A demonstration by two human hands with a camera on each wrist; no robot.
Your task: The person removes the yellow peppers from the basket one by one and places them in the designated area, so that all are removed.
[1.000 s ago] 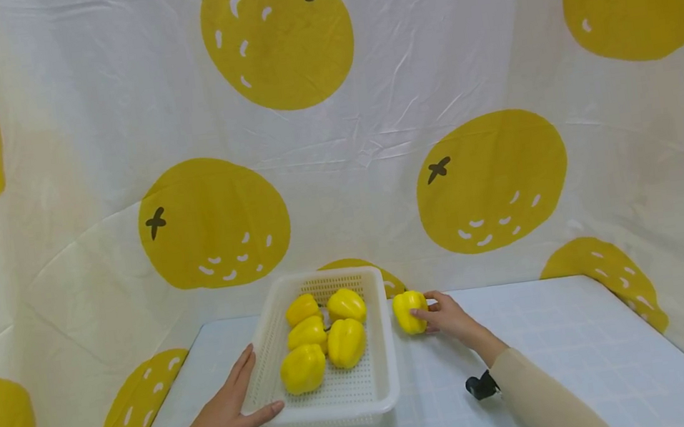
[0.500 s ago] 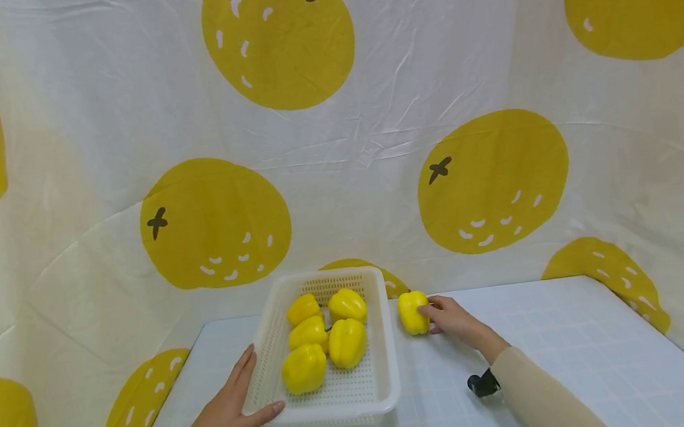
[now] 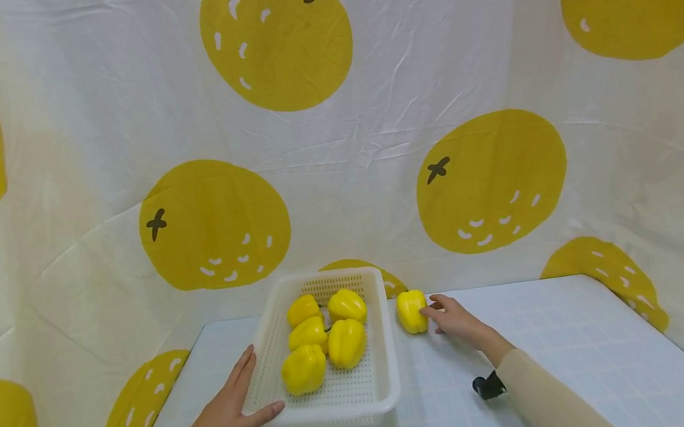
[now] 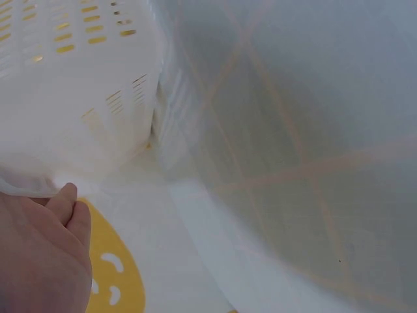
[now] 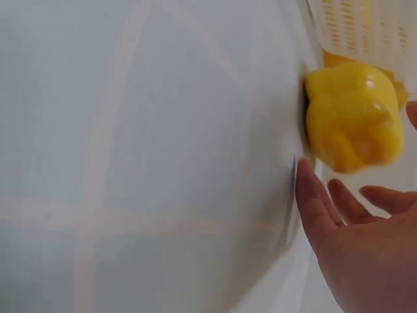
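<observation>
Head view: a lone yellow bell pepper point(image 3: 412, 312) stands on the table, just beside the right wall of a white plastic basket point(image 3: 325, 412). At the pepper's right side is the person's right hand point(image 3: 454, 317), its fingers and thumb spread. In the right wrist view, the fingertips lie close to the pepper's skin with a gap showing at several of them; whether the thumb touches it, I cannot tell.

Across the pepper from that hand, the basket holds five more yellow peppers point(image 3: 347, 343), three in a column on the left and two on the right, the nearest one close to the front wall. The person's left hand point(image 3: 221, 418) touches the basket's near left corner, fingers stretched along the outer left side and thumb laid over the near rim. Its wrist view shows the fingertips at the rim, beside the slotted wall.

Around all this spreads a pale blue tablecloth point(image 3: 566, 335) with faint grid lines. A beige sleeve point(image 3: 544, 396) covers the right forearm, with a small black object point(image 3: 488, 387) beside its cuff. Behind hangs a white curtain point(image 3: 372, 195) printed with big yellow fruits.
</observation>
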